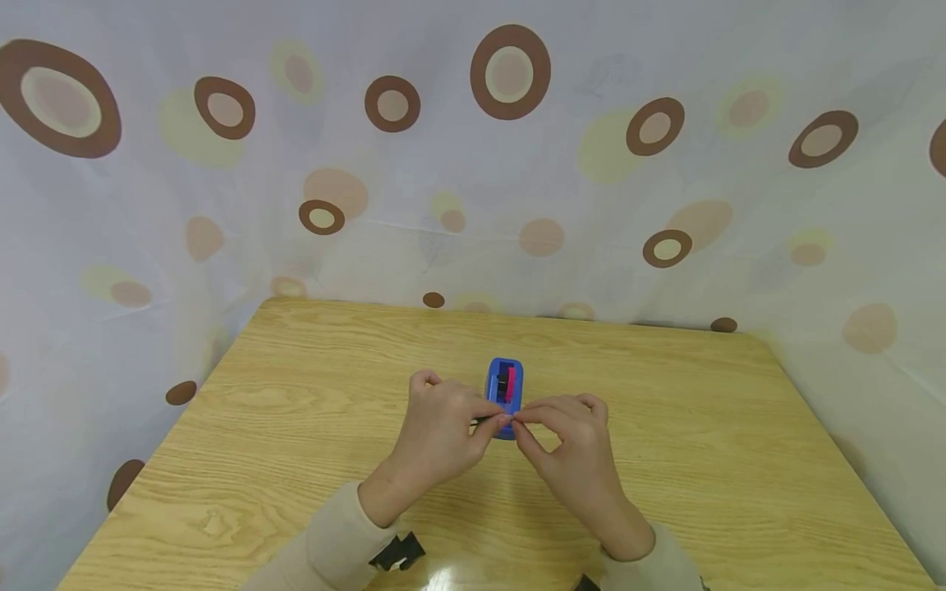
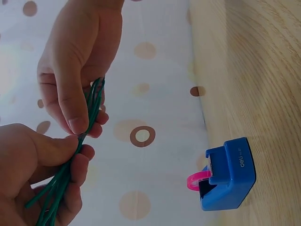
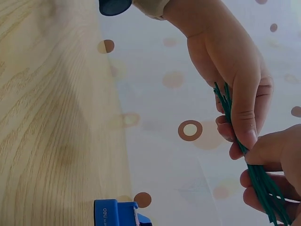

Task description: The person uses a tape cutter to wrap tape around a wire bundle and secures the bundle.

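Note:
Both hands meet over the middle of the table at a bundle of thin green strands [image 2: 56, 188]. My left hand [image 1: 439, 423] pinches the bundle between thumb and fingers, and loose strand ends fan out past its palm. Right beside it, my right hand [image 1: 576, 447] pinches the same bundle, thumb against fingers. In the head view the fingers hide most of the strands. Just below and beyond the fingertips, a blue tape dispenser [image 2: 235, 176] stands on the table, holding a pink tape roll [image 2: 193, 181].
The light wooden table [image 1: 296, 468] ends at a pale curtain [image 1: 443, 156] with brown rings and dots, which hangs behind and at both sides. A black strap piece [image 1: 399, 552] shows at the left sleeve.

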Demonstrator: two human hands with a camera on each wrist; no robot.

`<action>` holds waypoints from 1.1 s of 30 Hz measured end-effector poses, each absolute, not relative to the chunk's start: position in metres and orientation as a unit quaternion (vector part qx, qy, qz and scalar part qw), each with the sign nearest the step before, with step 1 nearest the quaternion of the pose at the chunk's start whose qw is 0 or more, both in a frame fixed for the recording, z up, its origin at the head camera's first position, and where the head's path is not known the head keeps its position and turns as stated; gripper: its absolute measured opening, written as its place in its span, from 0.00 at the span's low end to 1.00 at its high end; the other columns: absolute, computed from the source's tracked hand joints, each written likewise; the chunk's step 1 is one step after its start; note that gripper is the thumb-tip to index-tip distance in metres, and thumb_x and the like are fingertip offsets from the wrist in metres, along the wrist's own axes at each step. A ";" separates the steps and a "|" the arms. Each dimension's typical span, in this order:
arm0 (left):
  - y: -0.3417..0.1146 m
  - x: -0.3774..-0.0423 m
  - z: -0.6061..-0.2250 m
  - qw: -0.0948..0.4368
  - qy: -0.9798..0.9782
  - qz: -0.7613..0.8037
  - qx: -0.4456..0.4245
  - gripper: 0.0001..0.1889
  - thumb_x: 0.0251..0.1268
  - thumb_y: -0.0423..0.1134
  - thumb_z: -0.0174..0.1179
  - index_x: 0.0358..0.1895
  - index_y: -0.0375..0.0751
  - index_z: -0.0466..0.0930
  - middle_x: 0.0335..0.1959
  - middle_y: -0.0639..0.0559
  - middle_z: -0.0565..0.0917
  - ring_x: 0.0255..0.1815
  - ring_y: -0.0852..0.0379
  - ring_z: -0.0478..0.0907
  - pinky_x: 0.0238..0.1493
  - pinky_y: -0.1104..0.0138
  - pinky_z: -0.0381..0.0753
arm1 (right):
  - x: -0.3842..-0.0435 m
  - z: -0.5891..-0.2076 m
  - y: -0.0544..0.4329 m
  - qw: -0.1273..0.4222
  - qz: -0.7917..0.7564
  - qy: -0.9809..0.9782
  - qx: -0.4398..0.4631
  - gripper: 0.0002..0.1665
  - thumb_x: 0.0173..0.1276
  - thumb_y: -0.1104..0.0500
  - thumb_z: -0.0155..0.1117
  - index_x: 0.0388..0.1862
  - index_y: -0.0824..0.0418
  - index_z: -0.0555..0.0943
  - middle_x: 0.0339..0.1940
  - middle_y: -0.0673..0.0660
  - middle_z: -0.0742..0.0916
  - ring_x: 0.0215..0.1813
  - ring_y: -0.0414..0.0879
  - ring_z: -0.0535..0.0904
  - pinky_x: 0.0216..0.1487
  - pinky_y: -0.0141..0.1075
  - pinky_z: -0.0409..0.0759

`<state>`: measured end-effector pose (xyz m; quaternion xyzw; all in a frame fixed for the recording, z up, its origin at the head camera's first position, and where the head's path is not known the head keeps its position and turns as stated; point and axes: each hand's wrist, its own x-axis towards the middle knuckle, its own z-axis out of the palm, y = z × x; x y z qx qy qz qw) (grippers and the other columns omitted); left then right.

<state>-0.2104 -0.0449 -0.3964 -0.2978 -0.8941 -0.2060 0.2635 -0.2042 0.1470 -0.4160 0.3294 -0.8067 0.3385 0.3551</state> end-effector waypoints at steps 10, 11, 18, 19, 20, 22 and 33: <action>-0.045 -0.213 -0.400 0.332 -0.866 -0.167 -0.335 0.05 0.56 0.48 0.73 0.28 0.54 0.91 0.26 0.63 0.86 0.28 0.62 0.77 0.44 0.50 0.65 | -0.203 -0.411 0.149 0.284 0.355 -0.839 0.299 0.10 0.54 0.68 0.76 0.33 0.56 0.87 0.32 0.45 0.89 0.37 0.39 0.84 0.48 0.52 0.64; -0.045 -0.212 -0.399 0.334 -0.864 -0.166 -0.337 0.05 0.56 0.48 0.73 0.28 0.54 0.91 0.26 0.63 0.86 0.28 0.62 0.77 0.45 0.50 0.65 | -0.203 -0.410 0.150 0.279 0.356 -0.841 0.297 0.10 0.54 0.68 0.76 0.33 0.56 0.88 0.32 0.45 0.89 0.37 0.39 0.84 0.48 0.52 0.65; -0.045 -0.214 -0.402 0.348 -0.859 -0.159 -0.339 0.07 0.54 0.49 0.74 0.28 0.53 0.91 0.28 0.62 0.87 0.31 0.61 0.78 0.46 0.49 0.65 | -0.203 -0.408 0.151 0.246 0.356 -0.855 0.286 0.08 0.56 0.67 0.76 0.35 0.59 0.89 0.33 0.46 0.89 0.35 0.36 0.84 0.47 0.50 0.72; -0.045 -0.214 -0.403 0.349 -0.859 -0.160 -0.339 0.07 0.54 0.49 0.74 0.28 0.53 0.91 0.28 0.62 0.87 0.31 0.61 0.78 0.46 0.49 0.65 | -0.204 -0.408 0.151 0.242 0.360 -0.854 0.288 0.07 0.57 0.67 0.75 0.35 0.59 0.89 0.33 0.46 0.89 0.35 0.36 0.84 0.46 0.49 0.74; -0.045 -0.214 -0.403 0.349 -0.859 -0.161 -0.338 0.07 0.54 0.49 0.74 0.28 0.53 0.91 0.28 0.62 0.87 0.31 0.61 0.78 0.46 0.49 0.65 | -0.204 -0.408 0.151 0.236 0.365 -0.853 0.289 0.07 0.58 0.67 0.74 0.35 0.60 0.89 0.33 0.47 0.90 0.35 0.36 0.84 0.46 0.48 0.76; -0.045 -0.213 -0.403 0.347 -0.860 -0.166 -0.336 0.06 0.54 0.49 0.75 0.28 0.54 0.91 0.28 0.62 0.87 0.32 0.61 0.78 0.46 0.49 0.65 | -0.204 -0.408 0.151 0.224 0.378 -0.850 0.291 0.06 0.59 0.68 0.73 0.35 0.60 0.88 0.32 0.47 0.89 0.35 0.36 0.84 0.44 0.44 0.80; -0.043 -0.211 -0.404 0.311 -0.872 -0.215 -0.311 0.04 0.56 0.47 0.73 0.32 0.55 0.92 0.30 0.63 0.87 0.34 0.61 0.78 0.48 0.48 0.64 | -0.205 -0.412 0.151 0.226 0.410 -0.837 0.283 0.09 0.57 0.70 0.74 0.34 0.59 0.87 0.32 0.45 0.89 0.35 0.37 0.84 0.40 0.40 0.83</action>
